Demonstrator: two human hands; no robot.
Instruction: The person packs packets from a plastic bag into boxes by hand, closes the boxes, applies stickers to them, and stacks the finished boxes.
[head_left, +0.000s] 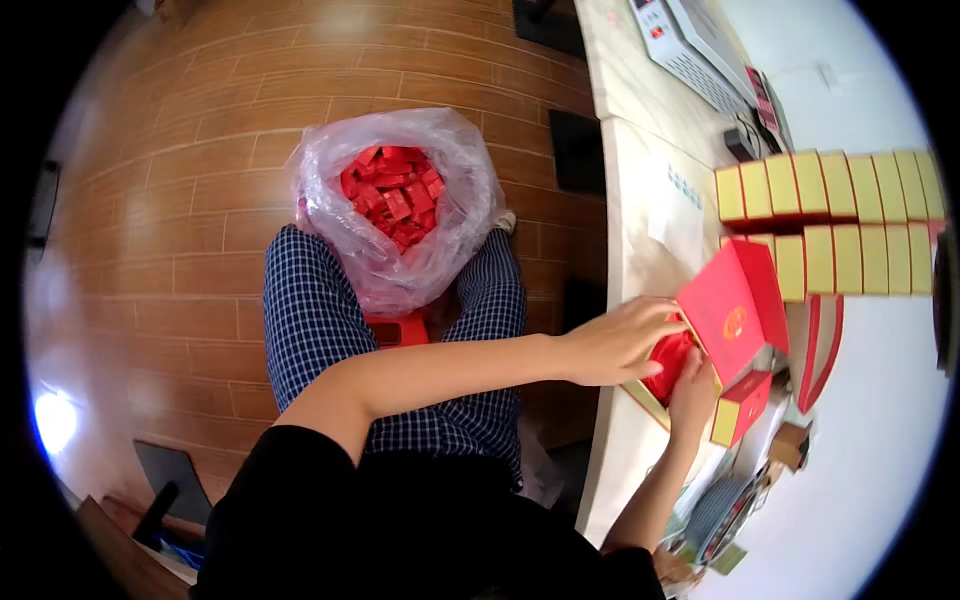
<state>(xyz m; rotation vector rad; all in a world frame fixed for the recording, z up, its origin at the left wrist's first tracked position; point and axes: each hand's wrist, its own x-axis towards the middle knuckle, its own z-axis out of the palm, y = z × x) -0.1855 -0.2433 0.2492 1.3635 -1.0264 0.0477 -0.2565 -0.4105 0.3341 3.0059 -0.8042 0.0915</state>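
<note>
A gift box (728, 318) with a red lid lining and a gold emblem stands open at the table's edge. Inside its tray is bunched red material (668, 362), perhaps cloth; its exact kind is unclear. My left hand (622, 343) reaches over the tray from the left, fingers spread and thumb apart, touching the red material. My right hand (693, 395) grips the near right side of the box, its thumb beside the red material. Part of the tray is hidden under both hands. A smaller red and yellow box (742, 408) lies just right of my right hand.
Yellow boxes with red edges (840, 185) stand in two rows at the back of the table (640, 215). A white machine (690, 55) sits at the far end. Between my legs is a clear plastic bag (460, 170) of small red packets (398, 205).
</note>
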